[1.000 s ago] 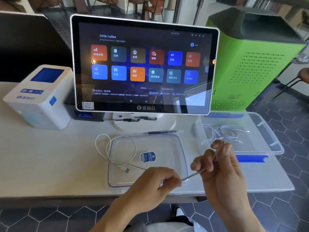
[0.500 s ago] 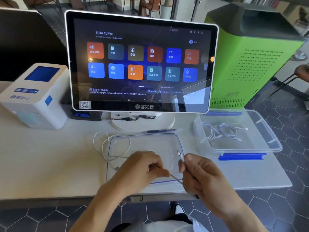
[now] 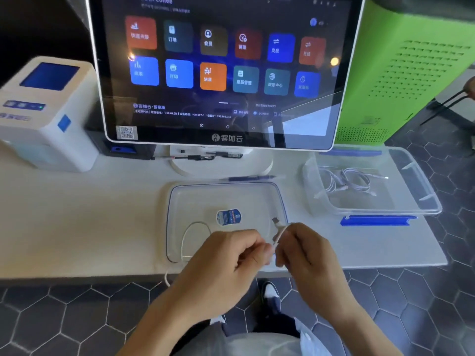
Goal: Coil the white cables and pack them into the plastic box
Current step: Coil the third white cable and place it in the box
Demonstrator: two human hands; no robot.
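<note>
A thin white cable loops over the clear box lid in front of me and hangs past the table's front edge. My left hand pinches the cable over the lid's near edge. Close beside it, my right hand grips the cable's other end, with the plug sticking up above my fingers. The clear plastic box stands at the right and holds coiled white cables.
A touchscreen terminal on a white stand rises behind the lid. A white printer sits at the left, a green machine at the back right. A blue pen and a blue clip lie on the table.
My hands have come together over the lid's near edge. The cable loop has been drawn in from the table at the left onto the lid. The view has moved closer.
</note>
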